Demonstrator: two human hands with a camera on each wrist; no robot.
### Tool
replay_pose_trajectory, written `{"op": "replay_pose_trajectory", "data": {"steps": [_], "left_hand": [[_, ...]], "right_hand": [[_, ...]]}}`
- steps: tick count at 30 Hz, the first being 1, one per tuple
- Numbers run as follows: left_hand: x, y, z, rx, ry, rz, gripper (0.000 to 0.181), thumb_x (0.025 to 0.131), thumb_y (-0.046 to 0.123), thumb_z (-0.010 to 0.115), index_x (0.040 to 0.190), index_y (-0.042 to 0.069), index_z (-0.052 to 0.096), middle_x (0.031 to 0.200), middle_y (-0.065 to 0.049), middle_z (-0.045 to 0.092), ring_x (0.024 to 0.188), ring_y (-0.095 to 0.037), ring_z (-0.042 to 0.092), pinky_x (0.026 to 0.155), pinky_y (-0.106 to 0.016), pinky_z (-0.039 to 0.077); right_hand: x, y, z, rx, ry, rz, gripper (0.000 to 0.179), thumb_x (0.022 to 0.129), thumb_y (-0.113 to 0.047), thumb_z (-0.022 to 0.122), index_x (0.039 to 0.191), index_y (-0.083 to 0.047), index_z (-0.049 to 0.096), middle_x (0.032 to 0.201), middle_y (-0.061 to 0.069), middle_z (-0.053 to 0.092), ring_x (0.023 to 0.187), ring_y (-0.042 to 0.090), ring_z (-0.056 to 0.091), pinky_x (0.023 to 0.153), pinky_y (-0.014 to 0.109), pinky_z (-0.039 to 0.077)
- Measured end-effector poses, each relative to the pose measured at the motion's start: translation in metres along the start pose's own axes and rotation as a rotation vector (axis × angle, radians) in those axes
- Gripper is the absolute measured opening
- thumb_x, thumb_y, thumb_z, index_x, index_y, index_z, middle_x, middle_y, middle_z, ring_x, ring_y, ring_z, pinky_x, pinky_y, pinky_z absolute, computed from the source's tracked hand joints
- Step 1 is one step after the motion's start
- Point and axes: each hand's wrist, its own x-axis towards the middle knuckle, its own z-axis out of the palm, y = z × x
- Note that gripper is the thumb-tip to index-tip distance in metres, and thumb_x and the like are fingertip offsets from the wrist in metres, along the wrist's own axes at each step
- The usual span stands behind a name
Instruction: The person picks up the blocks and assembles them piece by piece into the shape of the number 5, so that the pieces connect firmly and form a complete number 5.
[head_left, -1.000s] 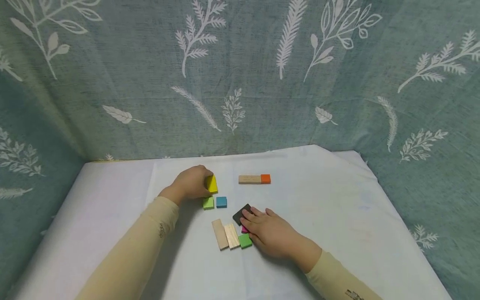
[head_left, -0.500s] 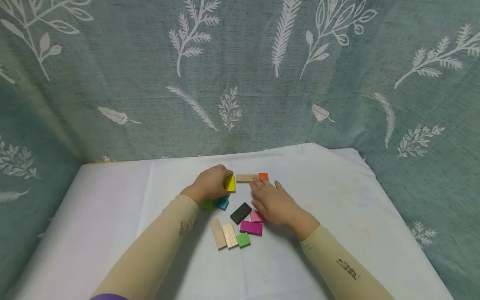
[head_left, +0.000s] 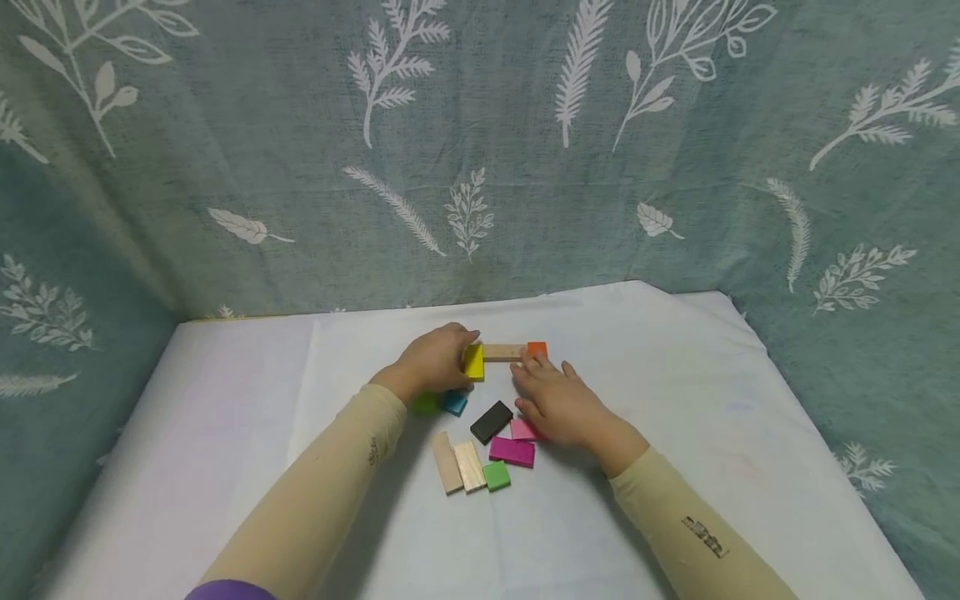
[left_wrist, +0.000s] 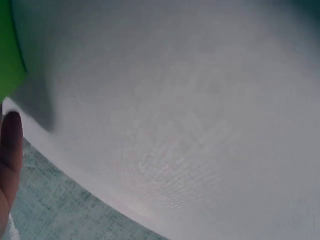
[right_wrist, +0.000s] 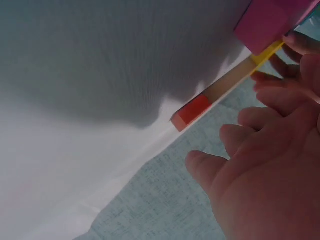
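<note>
In the head view my left hand (head_left: pixel 435 360) pinches a yellow block (head_left: pixel 474 363) between thumb and fingers. The yellow block meets the left end of a plain wooden block (head_left: pixel 502 353), whose right end butts against an orange block (head_left: pixel 537 349). Under and beside the left hand lie a blue block (head_left: pixel 454 403) and a lime green block (head_left: pixel 426 405), both partly covered. My right hand (head_left: pixel 562 404) is spread, palm down, its fingertips overlapping the wooden and orange blocks in this view. The right wrist view shows its fingers relaxed, holding nothing.
Nearer the front lie a black block (head_left: pixel 492 422), a pink block (head_left: pixel 525 430), a magenta block (head_left: pixel 512 452), a green block (head_left: pixel 497 476) and two wooden blocks (head_left: pixel 447 463). A white cloth (head_left: pixel 675 467) covers the table; a patterned curtain (head_left: pixel 315 242) hangs behind.
My left hand has slid the yellow block rightward to the wooden block's end, and the blue block has shifted and turned. My right hand has left the magenta block and moved up towards the orange one.
</note>
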Motion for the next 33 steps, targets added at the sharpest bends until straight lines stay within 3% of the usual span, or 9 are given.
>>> {"op": "replay_pose_trajectory", "data": {"steps": [3, 6, 10, 13, 21, 27, 33], "left_hand": [[-0.016, 0.001, -0.005, 0.002, 0.071, 0.03, 0.075, 0.083, 0.033, 0.083, 0.149, 0.013, 0.052, 0.144, -0.008, 0.057, 0.12, -0.023, 0.062, 0.105, -0.044, 0.051], [-0.035, 0.006, -0.006, 0.029, 0.101, 0.156, 0.059, 0.087, 0.028, 0.079, 0.141, 0.014, 0.061, 0.133, -0.005, 0.064, 0.107, -0.019, 0.066, 0.093, -0.041, 0.056], [-0.045, 0.02, 0.0, 0.112, -0.002, 0.353, 0.053, 0.084, 0.019, 0.077, 0.136, 0.016, 0.066, 0.125, 0.0, 0.067, 0.1, -0.014, 0.066, 0.088, -0.037, 0.057], [-0.042, 0.03, 0.007, 0.13, -0.093, 0.394, 0.06, 0.082, 0.019, 0.078, 0.14, 0.018, 0.062, 0.127, 0.002, 0.065, 0.104, -0.012, 0.064, 0.092, -0.035, 0.056], [-0.037, 0.032, 0.013, 0.051, -0.214, 0.273, 0.055, 0.08, 0.021, 0.082, 0.133, 0.022, 0.068, 0.111, 0.006, 0.065, 0.09, -0.01, 0.056, 0.084, -0.029, 0.052], [-0.042, 0.029, 0.017, 0.04, -0.167, 0.227, 0.053, 0.076, 0.032, 0.087, 0.125, 0.02, 0.072, 0.107, 0.006, 0.067, 0.089, -0.011, 0.057, 0.084, -0.031, 0.052], [-0.054, 0.021, 0.02, 0.068, -0.098, 0.126, 0.058, 0.075, 0.043, 0.085, 0.125, 0.016, 0.072, 0.107, 0.002, 0.069, 0.086, -0.012, 0.057, 0.081, -0.032, 0.052]], "right_hand": [[-0.002, -0.001, -0.001, -0.004, 0.013, -0.003, 0.06, 0.105, -0.037, 0.051, 0.158, -0.015, 0.036, 0.168, 0.007, 0.022, 0.156, 0.033, 0.019, 0.121, 0.064, 0.02], [-0.006, 0.0, -0.003, 0.002, 0.027, 0.01, 0.06, 0.104, -0.036, 0.052, 0.158, -0.015, 0.036, 0.168, 0.007, 0.022, 0.156, 0.032, 0.019, 0.121, 0.064, 0.02], [-0.015, 0.006, -0.001, 0.019, 0.027, 0.038, 0.061, 0.102, -0.035, 0.055, 0.157, -0.015, 0.038, 0.167, 0.009, 0.026, 0.156, 0.033, 0.021, 0.121, 0.064, 0.021], [-0.023, 0.009, 0.006, 0.029, 0.006, 0.058, 0.062, 0.102, -0.036, 0.057, 0.157, -0.015, 0.039, 0.166, 0.008, 0.028, 0.155, 0.033, 0.023, 0.12, 0.064, 0.022], [-0.038, 0.005, 0.021, 0.064, -0.023, 0.051, 0.061, 0.102, -0.043, 0.054, 0.155, -0.017, 0.041, 0.164, 0.006, 0.034, 0.154, 0.032, 0.027, 0.12, 0.063, 0.023], [-0.04, 0.003, 0.023, 0.046, -0.009, 0.054, 0.061, 0.102, -0.043, 0.055, 0.155, -0.018, 0.042, 0.164, 0.005, 0.034, 0.154, 0.03, 0.028, 0.121, 0.062, 0.024], [-0.039, -0.001, 0.019, 0.033, -0.027, 0.077, 0.064, 0.1, -0.046, 0.057, 0.157, -0.021, 0.039, 0.165, 0.002, 0.033, 0.155, 0.028, 0.026, 0.122, 0.06, 0.023]]}}
